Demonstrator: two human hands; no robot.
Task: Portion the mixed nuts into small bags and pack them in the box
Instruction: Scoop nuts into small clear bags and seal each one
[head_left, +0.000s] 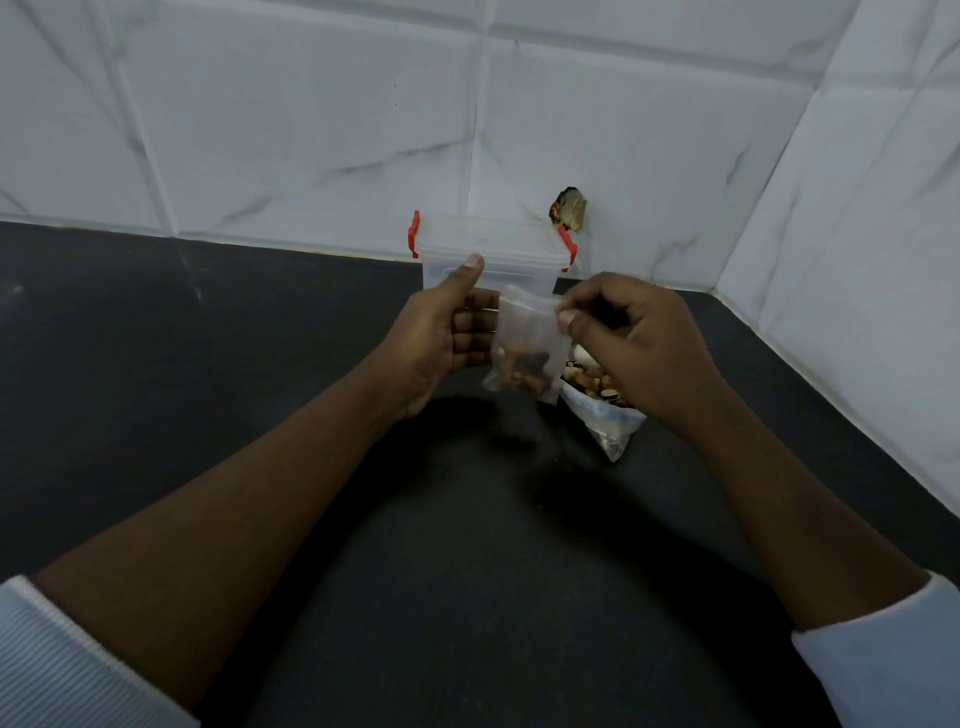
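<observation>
One small bag (527, 332) of thin, clear, crinkly plastic hangs in the air above the counter, between the two hands and in front of the box. A small cluster of mixed nuts (524, 375), brown and pale, has settled at its bottom, and the upper half is flat and see-through. The right hand (641, 356) pinches the bag's top right corner between thumb and forefinger, with the other fingers curled loosely above. The left hand (439, 338) lies at the bag's left edge. Its four fingers reach sideways with their tips hidden behind the plastic, and its thumb stands straight up, clear of the bag. Just below the right hand one larger clear bag (608, 410) lies on the counter, open at the top and full of nuts, with a pointed corner towards the camera. Behind the hands stands one rectangular box (493, 249) of translucent plastic with a lid on and two orange-red latches (414, 235), one at each end, set close to the wall. The counter (234, 353) is dark, matte and faintly speckled. Both walls are large glossy white tiles (311, 130) with grey veining, and one ragged brown patch (569, 209) shows just above the box's right end. Two pale blue ribbed sleeves (62, 670) are pushed up the forearms.
</observation>
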